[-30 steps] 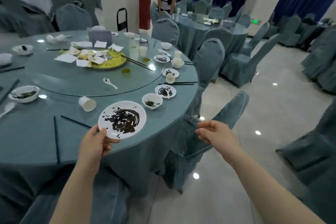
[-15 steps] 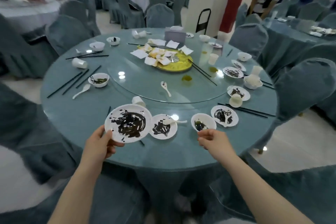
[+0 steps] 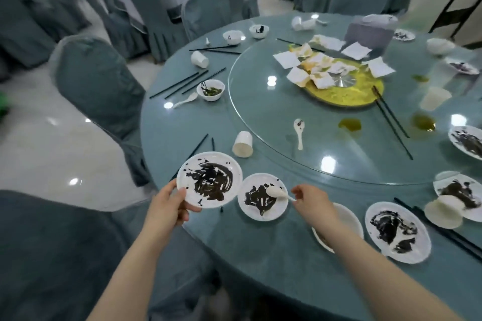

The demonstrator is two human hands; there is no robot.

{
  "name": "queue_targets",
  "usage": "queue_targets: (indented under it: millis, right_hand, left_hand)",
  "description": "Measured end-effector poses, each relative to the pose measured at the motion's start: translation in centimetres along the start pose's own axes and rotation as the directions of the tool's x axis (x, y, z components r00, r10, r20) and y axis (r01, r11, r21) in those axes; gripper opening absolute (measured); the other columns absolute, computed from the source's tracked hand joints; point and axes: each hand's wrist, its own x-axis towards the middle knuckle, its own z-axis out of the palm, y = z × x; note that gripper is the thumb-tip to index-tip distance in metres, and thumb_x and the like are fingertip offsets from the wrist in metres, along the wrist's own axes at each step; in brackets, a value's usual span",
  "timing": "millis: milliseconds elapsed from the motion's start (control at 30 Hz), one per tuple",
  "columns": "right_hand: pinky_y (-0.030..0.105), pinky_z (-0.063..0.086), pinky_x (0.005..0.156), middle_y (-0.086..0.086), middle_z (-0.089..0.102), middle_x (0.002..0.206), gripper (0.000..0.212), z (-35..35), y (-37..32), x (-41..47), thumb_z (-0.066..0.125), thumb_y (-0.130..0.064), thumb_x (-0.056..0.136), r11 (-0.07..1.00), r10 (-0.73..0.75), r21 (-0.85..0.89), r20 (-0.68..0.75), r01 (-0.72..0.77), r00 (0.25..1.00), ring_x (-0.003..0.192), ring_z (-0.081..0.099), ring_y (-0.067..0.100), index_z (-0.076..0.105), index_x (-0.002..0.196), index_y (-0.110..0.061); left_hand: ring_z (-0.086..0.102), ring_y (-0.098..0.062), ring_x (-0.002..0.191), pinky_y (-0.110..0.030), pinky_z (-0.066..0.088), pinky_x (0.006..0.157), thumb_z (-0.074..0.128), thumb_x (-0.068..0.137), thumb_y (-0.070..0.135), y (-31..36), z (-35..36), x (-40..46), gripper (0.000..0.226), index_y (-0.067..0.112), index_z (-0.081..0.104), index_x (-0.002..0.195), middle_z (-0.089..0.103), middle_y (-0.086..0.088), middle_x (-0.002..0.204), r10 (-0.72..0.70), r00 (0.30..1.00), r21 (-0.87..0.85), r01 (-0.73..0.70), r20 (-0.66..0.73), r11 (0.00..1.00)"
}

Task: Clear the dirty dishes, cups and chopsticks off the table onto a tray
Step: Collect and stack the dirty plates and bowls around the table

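My left hand (image 3: 169,206) grips the near rim of a white plate (image 3: 210,180) smeared with dark sauce, held just above the round table (image 3: 182,122). Right of it a smaller dirty plate (image 3: 262,197) lies on the table with a white spoon (image 3: 277,193) on it. My right hand (image 3: 311,202) pinches the end of that spoon's handle. My right forearm partly hides a white bowl (image 3: 348,219). Another dirty plate (image 3: 397,232) sits further right. A tipped white cup (image 3: 242,144) and black chopsticks (image 3: 194,151) lie beyond the held plate.
A glass turntable (image 3: 326,143) carries a yellow dish (image 3: 344,94) with used napkins, a spoon (image 3: 299,130) and chopsticks (image 3: 391,122). More bowls, cups and chopsticks ring the table's far side. Covered chairs (image 3: 96,86) stand at the left and behind. No tray is in view.
My view swung left along the table. My right hand moved from near the small bowl to the spoon on the smaller plate and took its handle. The left hand still holds the sauce-smeared plate.
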Motion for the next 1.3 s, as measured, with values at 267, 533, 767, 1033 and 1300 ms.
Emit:
queue_targets:
  millis: [267,533,767,1033,1300]
  right_hand:
    - [0.032,0.046,0.073,0.006,0.061,0.103,0.016,1.6,0.6,4.2,0.050,-0.013,0.085,0.950,-0.058,-0.298,0.139,0.098,0.989,0.092,0.058,0.027,0.053,0.101,-0.016]
    - [0.031,0.042,0.067,0.003,0.062,0.095,0.015,0.7,2.1,5.5,0.050,-0.016,0.085,0.991,-0.017,-0.131,0.078,0.027,0.997,0.085,0.055,0.026,0.056,0.098,-0.023]
    - [0.029,0.043,0.058,0.004,0.064,0.088,0.019,-0.4,3.7,6.8,0.049,-0.014,0.089,0.991,0.049,-0.125,0.066,-0.040,0.997,0.076,0.056,0.022,0.064,0.099,-0.019]
    - [0.032,0.046,0.072,0.007,0.062,0.103,0.023,0.8,1.3,6.0,0.059,-0.030,0.088,0.998,0.004,-0.070,0.030,-0.002,1.000,0.090,0.058,0.026,0.056,0.107,-0.017]
    - [0.032,0.048,0.073,0.008,0.064,0.096,0.018,2.6,-1.2,5.1,0.061,-0.021,0.083,0.990,0.134,-0.053,0.122,-0.129,0.983,0.084,0.056,0.025,0.056,0.098,-0.013]
  left_hand:
    - [0.039,-0.012,0.038,-0.017,0.031,0.037,0.043,0.099,0.016,-1.1,0.2,-0.6,0.028,0.025,0.056,0.122,0.069,-0.017,0.066,-0.038,0.990,-0.065,0.029,-0.138,0.997]
    - [0.046,-0.015,0.045,-0.017,0.034,0.036,0.046,0.099,0.017,-1.6,1.5,-0.2,0.025,0.024,0.057,0.120,0.070,-0.016,0.067,-0.083,0.980,-0.136,0.059,-0.178,0.989]
    - [0.043,-0.011,0.037,-0.016,0.036,0.037,0.046,0.099,0.016,-1.9,2.0,0.3,0.026,0.023,0.056,0.122,0.070,-0.018,0.068,-0.112,0.977,-0.154,0.084,-0.182,0.985]
    - [0.044,-0.010,0.039,-0.015,0.035,0.038,0.047,0.099,0.018,-1.8,0.9,0.6,0.028,0.024,0.055,0.126,0.070,-0.016,0.066,-0.120,0.973,-0.175,0.086,-0.198,0.981]
    - [0.043,-0.010,0.040,-0.017,0.032,0.041,0.043,0.099,0.015,-1.0,-1.6,1.4,0.024,0.023,0.059,0.114,0.070,-0.012,0.064,-0.075,0.988,-0.166,0.052,-0.135,0.985]
